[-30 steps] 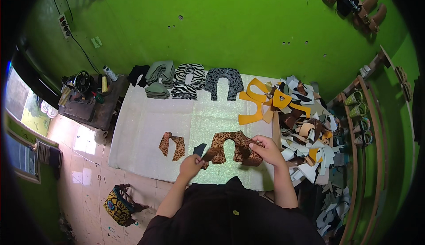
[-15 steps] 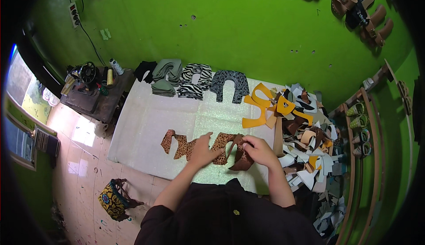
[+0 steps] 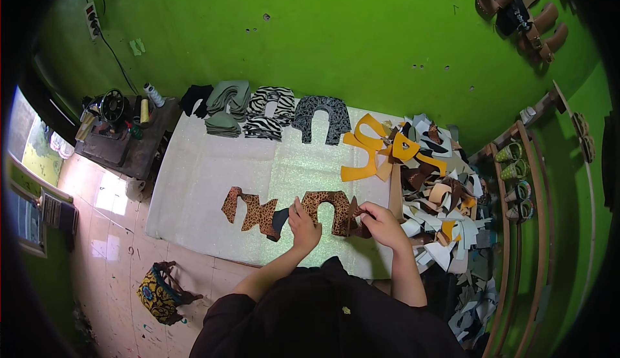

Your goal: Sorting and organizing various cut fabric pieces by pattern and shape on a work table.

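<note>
A U-shaped leopard-print cutout [image 3: 316, 198] lies on the pale table before me. My left hand [image 3: 306, 227] rests by its left side, fingers stretched out over the material. Thumb and fingers of my right hand [image 3: 382, 223] pinch a brown leopard-print piece [image 3: 354, 212] at the cutout's right side; part of it is hidden by the hand. Left of my left hand lie more leopard-print pieces [image 3: 258, 212] with angular edges. A dark patch [image 3: 279, 220] shows between them and that hand; whether it is a separate piece I cannot tell.
Stacks of grey-green cutouts [image 3: 227, 103], zebra-print cutouts [image 3: 265, 127] and dark patterned cutouts [image 3: 329, 109] line the table's far edge. Yellow pieces [image 3: 358, 164] and a heap of scraps [image 3: 439, 212] lie right. A sewing machine [image 3: 112, 107] stands left, a patterned stool [image 3: 157, 293] near left.
My left hand has shifted right along the leopard-print pieces, baring the dark patch. The piece lifted by my right hand is less spread out, and the U-shaped cutout shows more fully.
</note>
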A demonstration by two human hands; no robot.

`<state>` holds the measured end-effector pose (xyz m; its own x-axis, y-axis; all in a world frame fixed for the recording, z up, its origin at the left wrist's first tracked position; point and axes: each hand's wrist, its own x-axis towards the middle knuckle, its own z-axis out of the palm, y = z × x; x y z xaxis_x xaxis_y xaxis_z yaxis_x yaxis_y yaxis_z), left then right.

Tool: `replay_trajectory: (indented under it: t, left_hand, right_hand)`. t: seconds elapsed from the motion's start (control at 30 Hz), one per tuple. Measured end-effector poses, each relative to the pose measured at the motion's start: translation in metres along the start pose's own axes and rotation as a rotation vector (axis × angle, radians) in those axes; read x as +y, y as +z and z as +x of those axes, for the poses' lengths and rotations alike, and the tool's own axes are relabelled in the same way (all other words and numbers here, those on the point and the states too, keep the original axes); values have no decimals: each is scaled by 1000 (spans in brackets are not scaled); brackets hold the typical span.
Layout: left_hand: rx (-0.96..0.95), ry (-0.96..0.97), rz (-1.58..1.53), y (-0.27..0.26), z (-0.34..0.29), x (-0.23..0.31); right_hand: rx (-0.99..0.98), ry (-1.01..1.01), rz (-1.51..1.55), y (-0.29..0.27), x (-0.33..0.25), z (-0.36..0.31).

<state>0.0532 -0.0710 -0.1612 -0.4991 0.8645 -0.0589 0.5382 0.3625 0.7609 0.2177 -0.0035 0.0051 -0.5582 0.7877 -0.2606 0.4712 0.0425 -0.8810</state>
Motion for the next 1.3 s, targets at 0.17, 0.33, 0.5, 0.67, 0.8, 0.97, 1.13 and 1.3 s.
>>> replay_trajectory:
  t: [0.17, 0.33, 0.5, 0.67, 0.8, 0.97, 1.13, 1.3]
  left_hand:
    - [-45, -31, -10, 5, -14, 7]
    - [-94, 136, -175, -41, 12, 19]
    - [-601, 753, -214, -109, 44, 57]
    - [-685, 256, -540, -106, 46, 48]
    - [-703, -18, -741, -95, 43, 29]
    - [-371, -54, -846, -64, 49, 4]
    - [-128, -57, -556, -30, 54, -18]
    - [-92, -38, -369, -28, 48, -14]
  right_hand:
    - [-9, -56, -66, 5, 3, 5]
    - [-129, -246, -159, 7, 6, 12]
    - [-317, -240, -221, 3, 1, 29]
    - [-240, -134, 55, -4, 18, 49]
    - [-212, -17, 246, 7, 44, 59]
    - [19, 43, 434, 45, 68, 59]
    - [313, 102, 166, 62, 115, 80]
    - [474, 71, -123, 63, 122, 87]
